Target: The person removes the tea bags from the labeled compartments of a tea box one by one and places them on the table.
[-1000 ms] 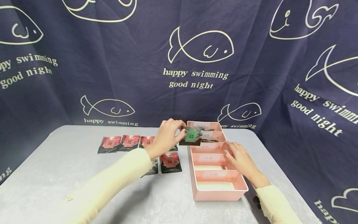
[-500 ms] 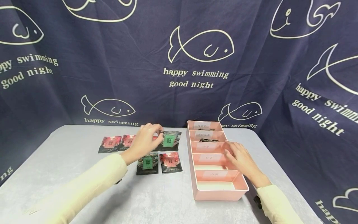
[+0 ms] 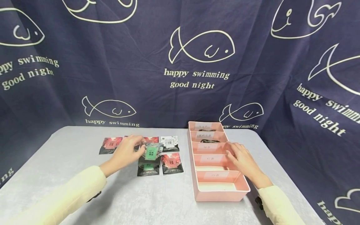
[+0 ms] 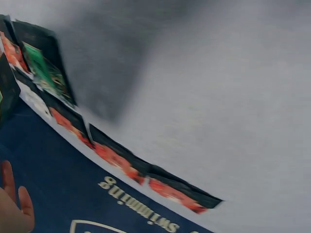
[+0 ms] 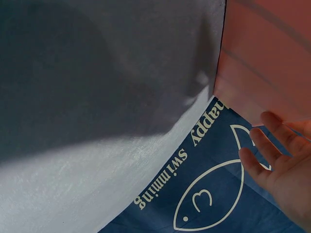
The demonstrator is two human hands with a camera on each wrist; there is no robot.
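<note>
My left hand pinches the left edge of a dark tea sachet with a green label. This sachet overlaps a second green-labelled tea sachet lying on the table. In the left wrist view, my left hand shows at the lower left, and only a dark sliver of the held sachet appears. My right hand rests at the right rim of a pink compartment box, thumb over the rim. The right wrist view shows that hand's fingers extended beside the box's outer wall.
Red tea sachets lie in a back row, one at the left end, with a white sachet at the right end. Another red sachet lies in front. Dark packets sit in the box's rear compartments. A blue fish-print curtain hangs behind the table.
My left hand has carried the green-labelled tea sachet from the box's left edge leftward and nearer me, uncovering the white sachet. My right hand has stayed at the box rim.
</note>
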